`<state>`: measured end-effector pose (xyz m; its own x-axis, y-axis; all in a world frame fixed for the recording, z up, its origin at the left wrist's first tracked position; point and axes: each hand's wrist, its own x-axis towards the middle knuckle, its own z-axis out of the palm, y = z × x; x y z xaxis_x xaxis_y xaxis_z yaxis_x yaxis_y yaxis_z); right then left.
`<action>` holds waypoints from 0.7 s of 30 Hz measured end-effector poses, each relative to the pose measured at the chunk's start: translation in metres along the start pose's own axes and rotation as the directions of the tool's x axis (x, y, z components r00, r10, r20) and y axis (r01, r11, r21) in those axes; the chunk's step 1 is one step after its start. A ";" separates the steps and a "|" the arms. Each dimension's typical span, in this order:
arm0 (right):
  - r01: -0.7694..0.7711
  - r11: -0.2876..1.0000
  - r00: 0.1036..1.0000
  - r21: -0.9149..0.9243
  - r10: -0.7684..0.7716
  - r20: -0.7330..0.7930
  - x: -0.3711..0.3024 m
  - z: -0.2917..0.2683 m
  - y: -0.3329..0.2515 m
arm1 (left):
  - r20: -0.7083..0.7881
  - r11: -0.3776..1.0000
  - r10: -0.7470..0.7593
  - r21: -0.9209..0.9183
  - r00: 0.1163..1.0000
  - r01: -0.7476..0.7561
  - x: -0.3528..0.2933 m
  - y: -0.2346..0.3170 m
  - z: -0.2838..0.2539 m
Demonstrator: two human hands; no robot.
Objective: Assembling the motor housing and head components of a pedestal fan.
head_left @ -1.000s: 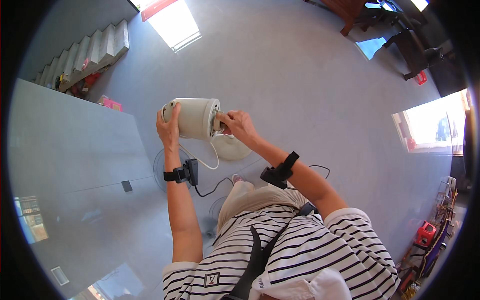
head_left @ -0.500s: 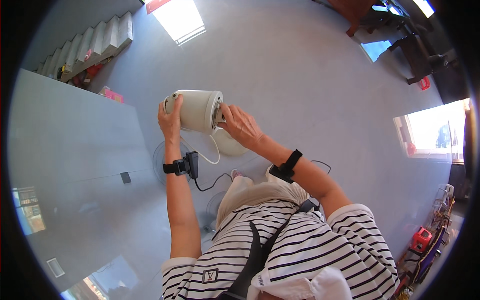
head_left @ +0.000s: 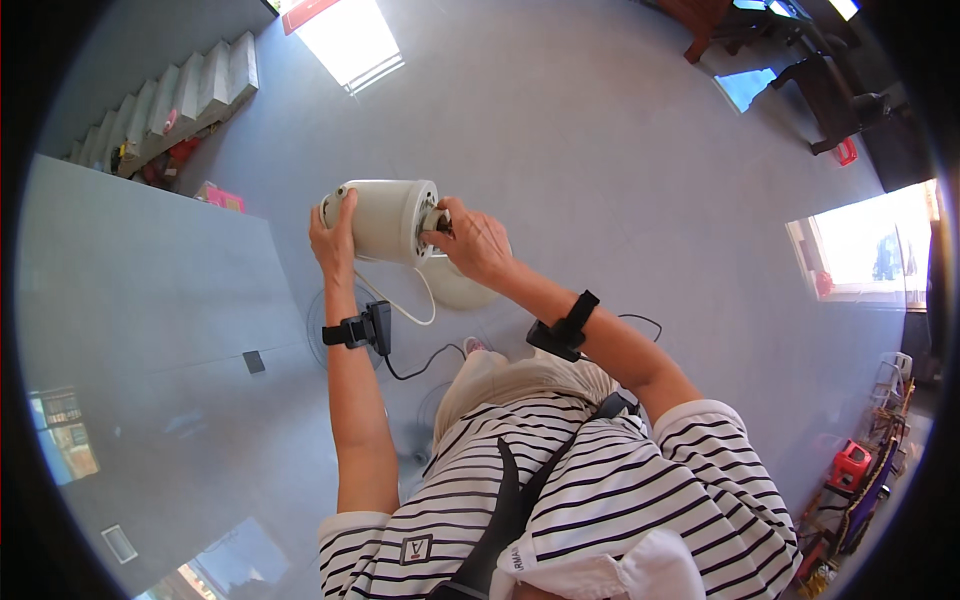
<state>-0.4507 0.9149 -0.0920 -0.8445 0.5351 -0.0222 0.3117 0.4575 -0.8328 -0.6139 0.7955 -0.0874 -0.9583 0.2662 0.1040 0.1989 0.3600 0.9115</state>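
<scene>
A cream, drum-shaped fan motor housing (head_left: 382,222) is held sideways in front of me. My left hand (head_left: 333,232) grips its rounded rear end, with the thumb along the near top side. At the slotted front face, my right hand (head_left: 473,238) has thumb and fingers pinched round a small pale, collar-like part (head_left: 437,218) at the centre. Fingers partly hide that part, and whether it is still attached to the housing I cannot tell. A cream round base (head_left: 458,284) stands below the housing, and a cream power cord (head_left: 412,318) hangs in a loop.
A faint round wire fan guard (head_left: 318,335) lies behind my left forearm. A grey glossy table (head_left: 160,290) fills the left side. Stairs (head_left: 190,95) rise at far left, dark wooden furniture (head_left: 820,110) stands far right, and a red item (head_left: 850,465) sits at lower right.
My right thumb and fingers have shifted on the front part, which now shows more clearly beyond the housing's face. The left hand keeps its grip. The whole view has shifted slightly.
</scene>
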 end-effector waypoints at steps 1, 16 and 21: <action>0.095 0.993 0.989 -0.067 -0.101 -0.109 -0.001 0.002 0.003 | 0.004 1.000 0.015 0.013 1.000 -0.015 -0.001 0.001 0.001; 0.084 0.996 0.973 -0.041 -0.073 0.220 0.015 -0.004 0.016 | 0.002 0.999 -0.032 0.029 0.999 0.032 -0.001 -0.003 0.000; -0.446 0.819 0.845 0.360 0.252 0.471 0.022 -0.009 0.016 | 0.011 1.000 -0.015 -0.016 1.000 0.015 0.000 -0.004 0.001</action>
<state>-0.4603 0.9402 -0.1013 -0.8402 0.2330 -0.4896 0.4748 -0.1197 -0.8719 -0.6144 0.7953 -0.0912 -0.9589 0.2705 0.0859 0.1809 0.3494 0.9193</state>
